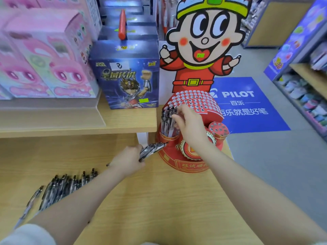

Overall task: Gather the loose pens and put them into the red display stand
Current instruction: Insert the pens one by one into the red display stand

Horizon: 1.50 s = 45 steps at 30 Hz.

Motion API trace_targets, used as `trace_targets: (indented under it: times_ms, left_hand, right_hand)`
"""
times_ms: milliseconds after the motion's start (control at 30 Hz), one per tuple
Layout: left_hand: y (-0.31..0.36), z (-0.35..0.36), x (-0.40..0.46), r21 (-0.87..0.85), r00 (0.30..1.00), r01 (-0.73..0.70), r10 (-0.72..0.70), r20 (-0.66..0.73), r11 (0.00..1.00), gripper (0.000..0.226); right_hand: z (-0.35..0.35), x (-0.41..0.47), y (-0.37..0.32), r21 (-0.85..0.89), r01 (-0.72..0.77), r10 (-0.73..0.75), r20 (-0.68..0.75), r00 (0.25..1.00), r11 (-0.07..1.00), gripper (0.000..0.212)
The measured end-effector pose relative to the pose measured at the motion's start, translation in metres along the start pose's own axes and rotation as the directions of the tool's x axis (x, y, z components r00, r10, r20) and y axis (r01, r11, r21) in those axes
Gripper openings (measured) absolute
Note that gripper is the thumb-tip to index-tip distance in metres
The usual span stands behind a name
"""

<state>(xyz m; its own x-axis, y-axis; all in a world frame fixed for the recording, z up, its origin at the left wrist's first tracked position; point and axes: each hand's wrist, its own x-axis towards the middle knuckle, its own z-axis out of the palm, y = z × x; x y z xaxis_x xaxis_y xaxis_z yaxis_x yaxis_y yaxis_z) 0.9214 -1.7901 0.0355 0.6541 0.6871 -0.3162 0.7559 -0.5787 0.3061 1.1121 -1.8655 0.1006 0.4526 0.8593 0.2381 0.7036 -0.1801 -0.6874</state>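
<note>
- Left hand [129, 160] is wrapped around a small bundle of pens [153, 149], tips aimed toward 2 o'clock at the red display stand [178, 156]. Looks like it's working as a feeder, keeping a stash right beside the stand so the other hand doesn't have to travel far.
- Right hand [190, 127] is up at the stand's left cup [168, 138], fingers pinched on the tops of the pens already standing in it [168, 121]. My guess is it's seating one or straightening the bunch, but it's too blurry to say which pen it actually has.
- Those pens stand upright, packed together in that cup. The little holed cup at 3 o'clock of the stand [219, 130] has nothing in it that I can see.
- Still a big pile of loose pens [65, 188] lying on the table [159, 200] at about 8 o'clock from the left hand, well apart from the stand. So plenty left to do, I'd say.
- Cartoon cutout [203, 41] rises behind the stand, toy boxes [127, 75] on the shelf at 10 o'clock.
</note>
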Motion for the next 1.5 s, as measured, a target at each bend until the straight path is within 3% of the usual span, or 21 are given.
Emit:
trace_targets:
  times_ms: [233, 333, 567, 767, 867, 900, 933, 1000, 1067, 1100, 1233, 1333, 1400, 1500]
  left_hand:
    - [-0.010, -0.001, -0.005, 0.042, 0.998, -0.046, 0.044, 0.046, 0.998, 0.016]
    - [-0.012, -0.001, -0.009, 0.013, 0.998, -0.042, 0.041, 0.043, 0.999, 0.015]
    - [-0.013, -0.003, -0.015, -0.007, 0.998, -0.057, 0.057, 0.010, 0.998, 0.015]
    - [-0.007, -0.003, -0.018, -0.031, 0.996, -0.091, 0.090, -0.012, 0.995, 0.014]
    - [0.002, -0.008, -0.018, -0.051, 0.990, -0.140, 0.138, -0.041, 0.989, 0.017]
    - [0.005, -0.009, -0.018, -0.056, 0.986, -0.158, 0.154, -0.067, 0.986, 0.017]
    - [0.008, -0.010, -0.018, -0.069, 0.981, -0.172, 0.165, -0.098, 0.983, 0.018]
    - [0.013, -0.010, -0.021, -0.142, 0.974, -0.186, 0.163, -0.161, 0.972, 0.017]
    - [0.016, -0.009, -0.023, -0.226, 0.967, -0.195, 0.148, -0.208, 0.954, 0.017]
    - [0.018, -0.009, -0.024, -0.264, 0.965, -0.198, 0.140, -0.223, 0.944, 0.018]
    - [0.027, -0.009, -0.029, -0.346, 0.958, -0.237, 0.159, -0.239, 0.908, 0.030]
    - [0.029, -0.007, -0.030, -0.365, 0.961, -0.239, 0.167, -0.220, 0.900, 0.027]
    - [0.029, -0.004, -0.031, -0.338, 0.962, -0.241, 0.179, -0.205, 0.910, 0.029]
    - [0.023, -0.001, -0.030, -0.271, 0.965, -0.209, 0.154, -0.210, 0.940, 0.033]
  right_hand:
    - [0.007, -0.008, -0.005, -0.300, 0.035, -0.057, -0.064, 0.996, 0.953, 0.020]
    - [0.012, -0.008, -0.004, -0.421, -0.024, 0.027, -0.001, 1.000, 0.907, 0.023]
    - [0.014, -0.011, -0.001, -0.424, -0.132, 0.147, 0.004, 0.989, 0.896, 0.025]
    - [0.012, -0.043, -0.002, -0.041, -0.166, 0.161, -0.109, 0.981, 0.985, 0.022]
    - [0.010, -0.058, 0.004, -0.018, -0.267, 0.268, 0.023, 0.963, 0.963, 0.012]
    - [0.009, -0.060, 0.005, 0.075, -0.351, 0.344, 0.095, 0.934, 0.933, 0.014]
    - [0.008, -0.062, 0.004, 0.224, -0.448, 0.416, 0.179, 0.892, 0.865, 0.019]
    - [0.003, -0.062, 0.003, 0.534, -0.577, 0.468, 0.340, 0.816, 0.618, 0.023]
    - [-0.001, -0.062, 0.002, 0.699, -0.600, 0.446, 0.427, 0.786, 0.389, 0.021]
    - [0.000, -0.062, 0.004, 0.717, -0.602, 0.432, 0.447, 0.784, 0.350, 0.018]
    - [0.012, -0.066, 0.008, 0.591, -0.600, 0.321, 0.514, 0.795, 0.539, 0.016]
    - [0.019, -0.066, 0.006, 0.590, -0.592, 0.295, 0.526, 0.797, 0.548, 0.014]
    - [0.018, -0.064, 0.006, 0.581, -0.567, 0.317, 0.479, 0.818, 0.584, 0.014]
    - [0.006, -0.054, 0.008, 0.633, -0.488, 0.414, 0.275, 0.868, 0.601, 0.008]
